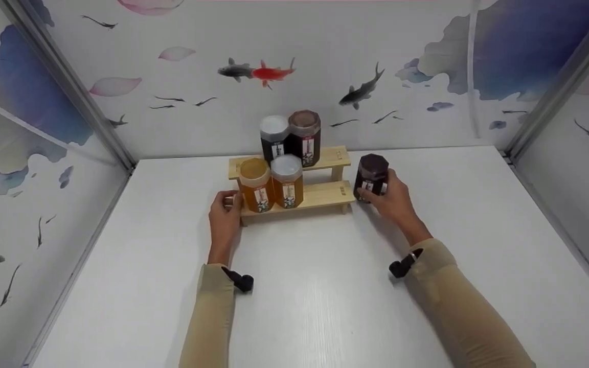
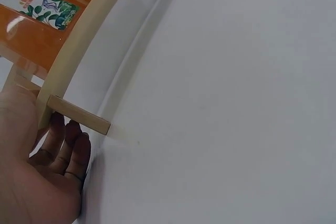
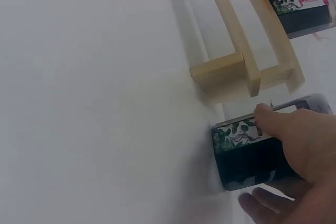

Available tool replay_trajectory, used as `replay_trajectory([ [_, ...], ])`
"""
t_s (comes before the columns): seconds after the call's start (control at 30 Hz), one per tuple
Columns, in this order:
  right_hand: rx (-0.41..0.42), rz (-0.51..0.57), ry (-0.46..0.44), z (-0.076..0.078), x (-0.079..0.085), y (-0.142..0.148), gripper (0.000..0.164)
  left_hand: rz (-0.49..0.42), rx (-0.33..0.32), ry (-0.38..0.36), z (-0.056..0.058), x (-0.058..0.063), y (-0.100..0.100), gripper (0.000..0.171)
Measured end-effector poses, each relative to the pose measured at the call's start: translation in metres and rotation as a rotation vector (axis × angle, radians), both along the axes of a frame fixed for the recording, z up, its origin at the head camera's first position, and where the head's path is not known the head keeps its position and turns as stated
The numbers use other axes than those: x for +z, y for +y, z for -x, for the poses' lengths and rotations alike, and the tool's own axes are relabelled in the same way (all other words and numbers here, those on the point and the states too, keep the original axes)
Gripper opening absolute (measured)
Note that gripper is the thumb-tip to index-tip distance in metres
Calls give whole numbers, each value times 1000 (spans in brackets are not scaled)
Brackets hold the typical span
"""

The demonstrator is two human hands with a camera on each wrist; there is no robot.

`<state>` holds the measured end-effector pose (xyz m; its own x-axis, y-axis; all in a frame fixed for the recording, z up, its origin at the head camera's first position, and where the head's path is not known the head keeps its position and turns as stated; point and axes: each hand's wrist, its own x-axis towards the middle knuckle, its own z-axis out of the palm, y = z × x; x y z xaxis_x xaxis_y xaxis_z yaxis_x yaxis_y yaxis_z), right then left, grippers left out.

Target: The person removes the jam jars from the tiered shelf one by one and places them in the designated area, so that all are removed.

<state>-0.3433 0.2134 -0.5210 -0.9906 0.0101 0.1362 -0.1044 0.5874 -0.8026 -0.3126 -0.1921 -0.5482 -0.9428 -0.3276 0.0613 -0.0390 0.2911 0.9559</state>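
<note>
A two-step wooden rack (image 1: 320, 198) stands on the table. My left hand (image 1: 225, 217) grips the left end of its lower step, fingers curled beneath the shelf board (image 2: 79, 51) in the left wrist view. Beside the rack's right end, my right hand (image 1: 397, 202) holds a dark jar (image 1: 372, 168) upright, the thumb across its label (image 3: 239, 134). Two amber honey jars, one with a yellow lid (image 1: 255, 171) and one with a white lid (image 1: 287, 168), sit on the left of the lower step. The upper step bears a dark white-lidded jar (image 1: 273, 133) and a dark brown-lidded jar (image 1: 306, 135).
The white table (image 1: 294, 286) meets a back wall (image 1: 192, 128) painted with fish and petals. Side panels stand left and right, joined to it by metal corner posts (image 1: 64, 76). A small black camera is strapped to each wrist.
</note>
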Motion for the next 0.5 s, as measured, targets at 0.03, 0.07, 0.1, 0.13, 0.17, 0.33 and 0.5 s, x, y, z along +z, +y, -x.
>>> replay_trajectory([
  [0.03,-9,-26,1,3,2,-3,83,-1,3,1,0,1,-1,31],
  [0.07,-21,-49,-1,6,4,-6,85,-2,6,1,0,1,-1,31],
  [0.1,-37,-71,-6,8,5,-9,87,-3,6,1,0,2,-1,31],
  [0.13,-59,-93,-9,11,6,-11,89,-3,5,2,0,2,-1,31],
  [0.17,-82,-113,-15,14,6,-14,91,-2,3,3,1,2,-1,31],
  [0.33,-134,-79,-47,27,5,-24,90,-1,4,1,2,2,0,32],
  [0.5,-103,-7,-59,35,2,-26,88,-6,3,-19,1,2,0,32],
])
